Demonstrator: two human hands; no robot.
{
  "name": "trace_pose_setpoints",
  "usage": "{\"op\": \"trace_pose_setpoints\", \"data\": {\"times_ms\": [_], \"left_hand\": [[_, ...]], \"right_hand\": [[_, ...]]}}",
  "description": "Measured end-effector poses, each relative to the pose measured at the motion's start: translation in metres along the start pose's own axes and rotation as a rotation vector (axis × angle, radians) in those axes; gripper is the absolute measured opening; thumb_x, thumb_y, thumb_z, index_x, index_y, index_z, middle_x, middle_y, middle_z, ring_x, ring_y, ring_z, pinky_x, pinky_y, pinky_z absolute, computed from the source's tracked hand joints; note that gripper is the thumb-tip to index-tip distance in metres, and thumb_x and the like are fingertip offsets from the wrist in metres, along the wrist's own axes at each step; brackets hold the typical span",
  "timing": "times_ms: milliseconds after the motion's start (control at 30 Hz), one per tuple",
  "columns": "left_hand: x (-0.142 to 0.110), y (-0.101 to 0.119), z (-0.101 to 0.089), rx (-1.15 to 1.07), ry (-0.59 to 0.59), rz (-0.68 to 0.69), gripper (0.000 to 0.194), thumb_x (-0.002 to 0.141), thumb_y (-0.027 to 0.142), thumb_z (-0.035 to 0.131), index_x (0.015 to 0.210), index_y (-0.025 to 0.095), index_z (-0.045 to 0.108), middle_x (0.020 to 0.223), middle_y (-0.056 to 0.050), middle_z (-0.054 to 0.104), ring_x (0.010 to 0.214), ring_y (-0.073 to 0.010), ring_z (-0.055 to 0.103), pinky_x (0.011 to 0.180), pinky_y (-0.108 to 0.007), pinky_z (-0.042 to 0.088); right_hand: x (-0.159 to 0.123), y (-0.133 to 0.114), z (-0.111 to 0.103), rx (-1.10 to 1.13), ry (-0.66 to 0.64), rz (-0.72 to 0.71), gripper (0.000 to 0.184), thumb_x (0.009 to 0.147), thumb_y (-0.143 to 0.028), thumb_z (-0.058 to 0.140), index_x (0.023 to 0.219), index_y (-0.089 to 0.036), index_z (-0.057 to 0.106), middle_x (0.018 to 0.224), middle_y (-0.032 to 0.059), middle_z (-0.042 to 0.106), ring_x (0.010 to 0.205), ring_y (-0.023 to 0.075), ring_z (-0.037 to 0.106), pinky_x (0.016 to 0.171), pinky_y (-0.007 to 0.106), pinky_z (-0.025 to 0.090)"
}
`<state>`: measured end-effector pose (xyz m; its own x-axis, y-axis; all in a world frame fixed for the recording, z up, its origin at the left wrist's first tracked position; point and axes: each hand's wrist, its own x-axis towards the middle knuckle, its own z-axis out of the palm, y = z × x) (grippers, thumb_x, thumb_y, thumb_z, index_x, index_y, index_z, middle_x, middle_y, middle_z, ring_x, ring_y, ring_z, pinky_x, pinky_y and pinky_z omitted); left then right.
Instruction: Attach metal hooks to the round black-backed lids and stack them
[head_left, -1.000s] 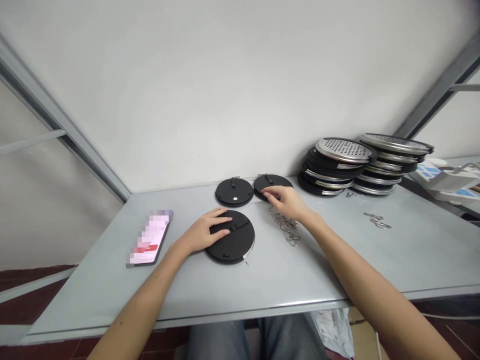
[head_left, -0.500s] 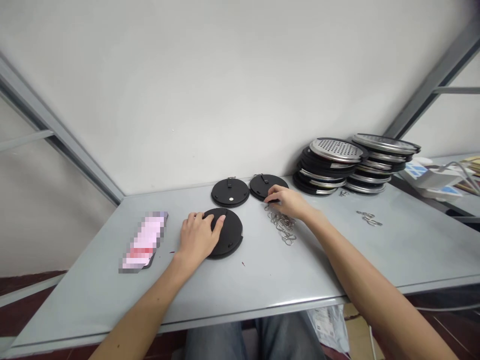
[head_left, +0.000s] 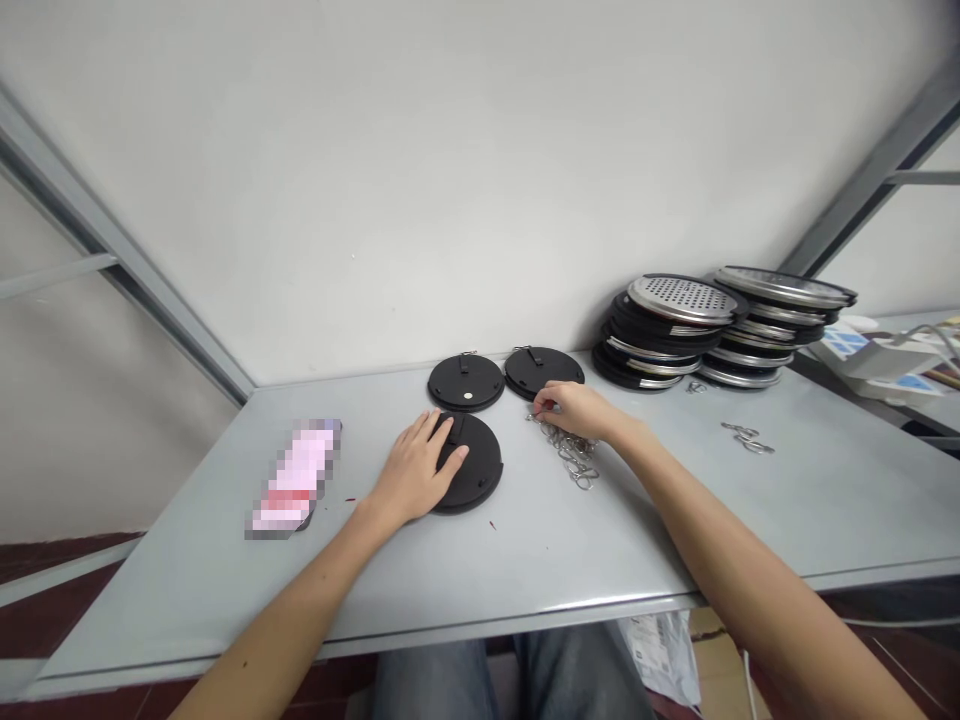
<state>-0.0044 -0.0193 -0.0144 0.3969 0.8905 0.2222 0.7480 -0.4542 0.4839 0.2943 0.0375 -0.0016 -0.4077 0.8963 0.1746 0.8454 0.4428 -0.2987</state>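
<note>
Black round disc, left hand spread atop, right hand at clips, grip unclear

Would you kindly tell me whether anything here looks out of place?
Slightly: a few metal pieces lie apart from the pile by the right hand, and a tiny reddish fleck, perhaps debris, lies on the table.

Is a grey table. Bears a phone at left, three black discs mid-table, metal clips heaped beside them, loose clips farther right, two disc stacks toward back right.
</note>
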Motion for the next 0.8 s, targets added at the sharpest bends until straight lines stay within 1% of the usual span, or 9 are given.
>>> {"op": "trace_pose_setpoints", "data": {"times_ms": [133,200,300,400,433,500,600,733,800], "left_hand": [[0.004,0.014,0.017,-0.073,0.159,-0.056,0.047,0.09,0.042,0.047,0.129,0.015,0.053,0.145,-0.017,0.039,0.137,-0.0339,0.03,0.111,-0.05,0.027],[0.005,0.018,0.02,-0.131,0.192,-0.05,0.043,0.089,0.038,0.049,0.126,0.016,0.054,0.144,-0.016,0.04,0.135,-0.0321,0.035,0.11,-0.048,0.031],[0.008,0.017,0.014,-0.161,0.225,-0.013,0.034,0.088,0.032,0.052,0.118,0.018,0.059,0.132,-0.013,0.051,0.124,-0.0278,0.048,0.106,-0.044,0.038],[0.012,0.007,0.004,-0.122,0.264,0.051,0.027,0.087,0.027,0.052,0.111,0.02,0.063,0.12,-0.009,0.06,0.114,-0.0241,0.055,0.103,-0.042,0.042],[0.014,0.003,0.001,-0.114,0.249,0.074,0.027,0.087,0.027,0.053,0.112,0.02,0.063,0.12,-0.008,0.061,0.114,-0.0235,0.056,0.103,-0.041,0.043],[0.016,-0.004,-0.002,-0.118,0.169,0.108,0.031,0.087,0.027,0.053,0.116,0.021,0.062,0.125,-0.007,0.061,0.117,-0.0229,0.055,0.104,-0.041,0.043],[0.015,-0.01,-0.005,-0.113,0.059,0.118,0.032,0.087,0.03,0.053,0.116,0.021,0.064,0.129,-0.007,0.059,0.118,-0.023,0.056,0.105,-0.04,0.042],[0.008,-0.007,-0.011,-0.027,0.07,0.096,0.028,0.085,0.035,0.057,0.108,0.023,0.067,0.116,-0.006,0.066,0.107,-0.0243,0.061,0.094,-0.04,0.049],[0.006,-0.005,-0.014,-0.019,0.09,0.074,0.026,0.087,0.035,0.055,0.106,0.024,0.067,0.108,-0.005,0.068,0.1,-0.0233,0.063,0.089,-0.039,0.05]], "right_hand": [[0.0,-0.007,-0.001,0.118,0.111,-0.044,0.012,0.081,-0.021,0.055,0.087,-0.02,0.065,0.087,0.004,0.067,0.074,0.0156,0.06,0.067,0.026,0.043],[0.001,-0.016,0.0,0.22,0.158,-0.056,0.013,0.084,-0.024,0.052,0.089,-0.019,0.063,0.082,0.0033,0.068,0.07,0.0146,0.06,0.066,0.026,0.043],[0.002,-0.036,0.006,0.379,0.198,-0.098,0.016,0.086,-0.027,0.051,0.093,-0.019,0.063,0.084,0.0033,0.069,0.07,0.0141,0.06,0.065,0.026,0.045],[0.006,-0.057,0.014,0.526,0.198,-0.14,0.02,0.087,-0.029,0.051,0.1,-0.019,0.064,0.086,0.0039,0.07,0.074,0.0148,0.062,0.065,0.025,0.046],[0.008,-0.062,0.016,0.571,0.195,-0.148,0.022,0.087,-0.03,0.051,0.101,-0.019,0.064,0.087,0.0041,0.07,0.075,0.0149,0.062,0.065,0.026,0.047],[0.015,-0.069,0.021,0.659,0.192,-0.147,0.024,0.088,-0.031,0.052,0.104,-0.019,0.065,0.087,0.0041,0.071,0.071,0.0144,0.062,0.065,0.026,0.048],[0.027,-0.073,0.029,0.774,0.206,-0.105,0.026,0.088,-0.034,0.052,0.102,-0.018,0.066,0.081,0.0045,0.07,0.063,0.0137,0.061,0.063,0.028,0.049],[0.036,-0.074,0.037,0.812,0.234,-0.061,0.029,0.085,-0.038,0.056,0.098,-0.016,0.069,0.085,0.0066,0.072,0.07,0.0163,0.063,0.064,0.028,0.05],[0.034,-0.074,0.038,0.792,0.219,-0.051,0.028,0.083,-0.038,0.059,0.097,-0.016,0.071,0.089,0.0073,0.072,0.073,0.0173,0.064,0.065,0.029,0.05]]}}
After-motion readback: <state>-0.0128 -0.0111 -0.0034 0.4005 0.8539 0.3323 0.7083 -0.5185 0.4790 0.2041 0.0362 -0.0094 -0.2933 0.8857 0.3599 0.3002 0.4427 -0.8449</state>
